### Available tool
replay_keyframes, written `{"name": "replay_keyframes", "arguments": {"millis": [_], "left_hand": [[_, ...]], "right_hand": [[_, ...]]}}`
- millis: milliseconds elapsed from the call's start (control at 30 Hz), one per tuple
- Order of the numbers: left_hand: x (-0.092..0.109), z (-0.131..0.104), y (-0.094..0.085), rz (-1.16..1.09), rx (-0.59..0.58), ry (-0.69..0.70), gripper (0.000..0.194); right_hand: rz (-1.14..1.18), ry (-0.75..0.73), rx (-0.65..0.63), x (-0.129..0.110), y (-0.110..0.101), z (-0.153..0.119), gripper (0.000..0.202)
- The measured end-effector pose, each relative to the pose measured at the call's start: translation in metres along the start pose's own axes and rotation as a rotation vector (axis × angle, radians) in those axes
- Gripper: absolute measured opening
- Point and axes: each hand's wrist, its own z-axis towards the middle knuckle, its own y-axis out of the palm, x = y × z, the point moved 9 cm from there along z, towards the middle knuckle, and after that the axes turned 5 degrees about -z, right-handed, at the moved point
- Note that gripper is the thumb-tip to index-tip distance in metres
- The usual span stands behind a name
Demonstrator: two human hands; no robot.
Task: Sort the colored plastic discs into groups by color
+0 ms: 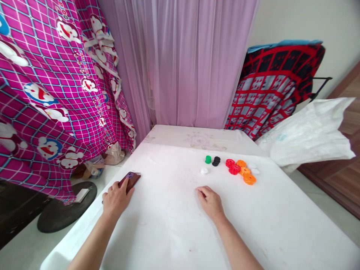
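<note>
My left hand (116,198) lies over a reddish-brown smartphone (131,180) near the table's left edge. Its fingers are around the phone, whose camera lenses face up. My right hand (210,204) rests on the white cloth, its fingers curled in with nothing visible in them. Beyond it sit small stacks of notched plastic discs: a green stack (208,159), a black stack (216,161), a white piece (204,171), red stacks (233,167), orange stacks (249,178) and more white pieces (254,168). Neither hand touches these.
A white-covered table (168,210) spans the foreground. Pink patterned cloth (70,82) hangs on the left, and a lilac curtain (182,63) behind. At the right edge stand a white plastic bag (312,131) and a red-and-black cloth (267,82). A dark round base (67,210) lies on the floor.
</note>
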Motion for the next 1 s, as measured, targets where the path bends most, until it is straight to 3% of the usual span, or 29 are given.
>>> {"name": "replay_keyframes", "arguments": {"millis": [300,433,500,567,700,800,867,933,1000], "left_hand": [[-0.001,-0.001,0.013,0.01,0.036,-0.043,0.061],[0.008,-0.003,0.009,0.047,0.079,-0.021,0.06],[0.029,-0.005,0.005,0.062,0.148,0.083,0.057],[0.062,-0.011,0.007,0.033,0.208,0.265,0.054],[0.13,-0.025,0.026,-0.153,0.242,0.586,0.051],[0.173,-0.026,0.048,-0.281,0.161,0.722,0.053],[0.199,-0.022,0.061,-0.338,0.069,0.755,0.057],[0.225,-0.015,0.07,-0.388,-0.02,0.752,0.064],[0.254,-0.007,0.073,-0.435,-0.084,0.747,0.071]], "right_hand": [[0.013,-0.014,0.012,-0.002,0.001,-0.001,0.027],[0.013,0.038,0.121,0.009,-0.003,0.005,0.025],[-0.044,0.089,0.245,0.022,-0.016,0.013,0.029],[-0.128,0.144,0.381,0.041,-0.037,0.024,0.039],[-0.285,0.324,0.577,0.103,-0.101,0.039,0.053],[-0.326,0.571,0.506,0.169,-0.141,0.043,0.058],[-0.281,0.7,0.388,0.209,-0.153,0.049,0.061],[-0.23,0.712,0.287,0.231,-0.154,0.062,0.063],[-0.188,0.662,0.219,0.239,-0.148,0.081,0.063]]}}
